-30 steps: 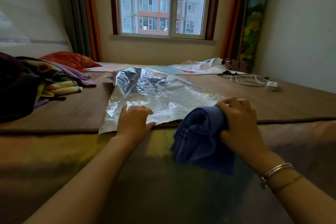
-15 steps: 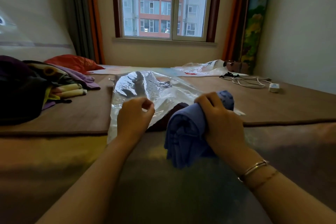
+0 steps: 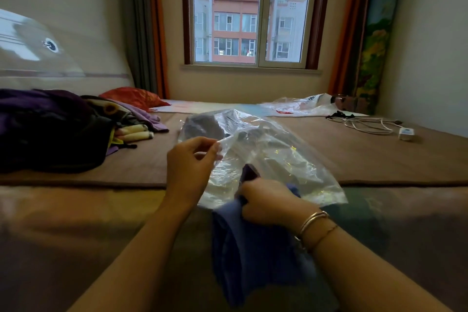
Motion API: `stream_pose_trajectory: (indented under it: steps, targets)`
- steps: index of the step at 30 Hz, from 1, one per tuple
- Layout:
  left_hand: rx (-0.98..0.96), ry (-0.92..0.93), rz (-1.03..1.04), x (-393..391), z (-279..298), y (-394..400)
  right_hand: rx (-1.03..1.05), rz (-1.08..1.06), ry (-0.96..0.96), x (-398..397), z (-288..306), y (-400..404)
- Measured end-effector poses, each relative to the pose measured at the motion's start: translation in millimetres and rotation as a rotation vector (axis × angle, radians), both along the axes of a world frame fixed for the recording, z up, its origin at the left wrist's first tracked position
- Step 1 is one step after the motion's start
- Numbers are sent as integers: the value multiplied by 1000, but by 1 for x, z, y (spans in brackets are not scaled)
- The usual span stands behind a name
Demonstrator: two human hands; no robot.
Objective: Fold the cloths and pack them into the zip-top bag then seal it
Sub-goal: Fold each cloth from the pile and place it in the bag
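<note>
Over the bed, her left hand pinches up the clear zip-top bag at its mouth while her right hand grips the folded blue cloth just at the opening, so packing looks barely begun and sealing remains.

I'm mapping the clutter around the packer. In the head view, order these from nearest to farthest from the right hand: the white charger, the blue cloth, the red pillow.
1. The blue cloth: gripped in the right hand itself.
2. The white charger: off to the right, on the brown bed cover.
3. The red pillow: far left, by the curtain.
</note>
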State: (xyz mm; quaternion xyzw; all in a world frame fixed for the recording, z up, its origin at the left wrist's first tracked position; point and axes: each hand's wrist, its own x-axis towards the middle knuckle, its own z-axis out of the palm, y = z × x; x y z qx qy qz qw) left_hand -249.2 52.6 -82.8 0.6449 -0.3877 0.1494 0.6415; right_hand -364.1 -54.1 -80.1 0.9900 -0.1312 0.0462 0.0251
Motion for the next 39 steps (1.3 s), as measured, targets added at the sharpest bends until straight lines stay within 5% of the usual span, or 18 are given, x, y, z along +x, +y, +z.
stream_pose_trajectory:
  steps: [3,12,19,24,33,39]
  targets:
    - [-44,0,2,1,1,5,-38,-14,109,-9,9,15]
    - [-20,-59,52,12,9,6,-201,76,-472,-34,35,62]
    - [263,-531,207,24,-4,3,-281,125,-844,-34,29,45]
    - [465,-523,179,12,-14,-6,-326,77,-759,-28,15,25]
    - [232,-444,64,3,4,-19,112,-177,94,-15,0,-23]
    - [235,-420,-24,-11,21,-25,371,-217,-102,-32,12,-23]
